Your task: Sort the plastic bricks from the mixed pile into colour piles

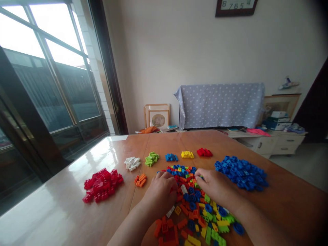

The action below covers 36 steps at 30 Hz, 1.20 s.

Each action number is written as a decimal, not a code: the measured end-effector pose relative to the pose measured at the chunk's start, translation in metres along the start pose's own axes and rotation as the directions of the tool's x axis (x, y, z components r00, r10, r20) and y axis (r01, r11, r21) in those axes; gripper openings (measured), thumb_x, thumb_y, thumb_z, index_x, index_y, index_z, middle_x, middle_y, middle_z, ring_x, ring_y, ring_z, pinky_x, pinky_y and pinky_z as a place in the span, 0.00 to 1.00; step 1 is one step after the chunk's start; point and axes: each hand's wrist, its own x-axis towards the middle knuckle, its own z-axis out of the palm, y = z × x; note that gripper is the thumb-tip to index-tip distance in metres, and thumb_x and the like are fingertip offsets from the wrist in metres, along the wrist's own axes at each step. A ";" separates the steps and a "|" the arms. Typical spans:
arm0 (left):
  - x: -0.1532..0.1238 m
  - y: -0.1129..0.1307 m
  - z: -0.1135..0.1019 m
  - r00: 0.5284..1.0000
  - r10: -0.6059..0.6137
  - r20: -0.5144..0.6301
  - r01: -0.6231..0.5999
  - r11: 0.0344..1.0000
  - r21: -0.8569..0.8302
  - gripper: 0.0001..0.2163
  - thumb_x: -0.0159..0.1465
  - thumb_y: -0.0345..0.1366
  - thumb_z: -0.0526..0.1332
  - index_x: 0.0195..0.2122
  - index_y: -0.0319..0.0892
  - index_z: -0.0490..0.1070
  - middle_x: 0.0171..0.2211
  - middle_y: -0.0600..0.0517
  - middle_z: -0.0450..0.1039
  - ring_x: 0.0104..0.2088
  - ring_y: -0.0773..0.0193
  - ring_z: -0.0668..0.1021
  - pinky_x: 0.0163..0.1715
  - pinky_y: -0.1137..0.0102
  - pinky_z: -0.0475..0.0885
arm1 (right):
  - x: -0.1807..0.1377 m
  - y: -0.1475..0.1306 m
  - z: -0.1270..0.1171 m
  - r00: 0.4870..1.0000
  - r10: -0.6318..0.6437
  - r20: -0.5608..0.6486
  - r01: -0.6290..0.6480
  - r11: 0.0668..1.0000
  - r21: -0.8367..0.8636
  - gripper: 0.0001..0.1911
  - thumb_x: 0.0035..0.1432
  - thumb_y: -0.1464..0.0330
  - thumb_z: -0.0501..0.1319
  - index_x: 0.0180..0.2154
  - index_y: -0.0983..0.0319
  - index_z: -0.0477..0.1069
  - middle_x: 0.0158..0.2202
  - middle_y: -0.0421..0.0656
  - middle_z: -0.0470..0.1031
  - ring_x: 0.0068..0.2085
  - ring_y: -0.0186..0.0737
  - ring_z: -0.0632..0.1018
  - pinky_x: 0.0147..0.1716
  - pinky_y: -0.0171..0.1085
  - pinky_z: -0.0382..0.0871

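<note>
A mixed pile of toy building bricks (193,206) in red, orange, yellow, green, blue and white spreads over the wooden table in front of me. My left hand (164,188) rests at the pile's left side, its fingers curled down among red bricks; the fingertips are hidden. At the pile's right edge, my right hand (210,181) is closed with thumb and fingers together, and what they hold is too small or hidden to name. Blue round pieces (194,195) and a white brick (183,189) lie between the hands.
Sorted heaps surround the pile: red bricks (102,184), white bricks (132,163), light green bricks (152,159), orange bricks (140,180), small blue bricks (171,157), yellow bricks (187,154), dark red bricks (204,152) and a large blue heap (241,172). A cabinet (279,145) stands beyond the table (77,215).
</note>
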 end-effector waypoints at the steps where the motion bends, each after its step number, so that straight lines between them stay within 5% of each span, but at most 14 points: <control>1: 0.000 0.002 0.002 1.000 0.015 0.003 -0.015 1.000 0.011 0.07 0.56 0.28 0.59 0.31 0.47 0.73 0.42 0.51 0.74 0.47 0.56 0.72 0.45 0.66 0.69 | 0.001 0.001 -0.002 1.000 0.008 -0.007 -0.008 1.000 0.017 0.11 0.63 0.63 0.56 0.34 0.55 0.76 0.27 0.40 0.79 0.31 0.39 0.77 0.28 0.35 0.50; 14: -0.002 0.011 0.013 0.997 0.071 0.030 -0.073 0.995 0.074 0.05 0.55 0.33 0.63 0.33 0.49 0.74 0.44 0.50 0.73 0.51 0.52 0.69 0.57 0.56 0.63 | -0.002 -0.005 0.004 0.999 -0.005 -0.045 0.008 0.998 0.067 0.14 0.64 0.57 0.55 0.34 0.54 0.76 0.24 0.38 0.76 0.26 0.37 0.73 0.26 0.37 0.45; 27: -0.002 0.009 0.016 0.992 0.115 0.056 -0.120 0.989 0.091 0.10 0.59 0.40 0.64 0.42 0.54 0.79 0.59 0.53 0.68 0.63 0.43 0.60 0.64 0.45 0.53 | -0.002 -0.006 0.004 1.000 -0.010 -0.005 0.011 0.996 0.092 0.17 0.65 0.55 0.53 0.34 0.55 0.76 0.23 0.38 0.76 0.26 0.39 0.75 0.25 0.35 0.47; 36: 0.001 0.010 0.027 0.993 0.116 0.026 -0.118 0.990 0.080 0.05 0.60 0.35 0.61 0.35 0.46 0.77 0.54 0.50 0.72 0.61 0.46 0.63 0.62 0.50 0.60 | 0.000 -0.001 0.008 0.998 -0.051 0.038 0.046 0.992 0.121 0.17 0.65 0.54 0.52 0.37 0.54 0.76 0.24 0.38 0.77 0.29 0.41 0.78 0.26 0.35 0.52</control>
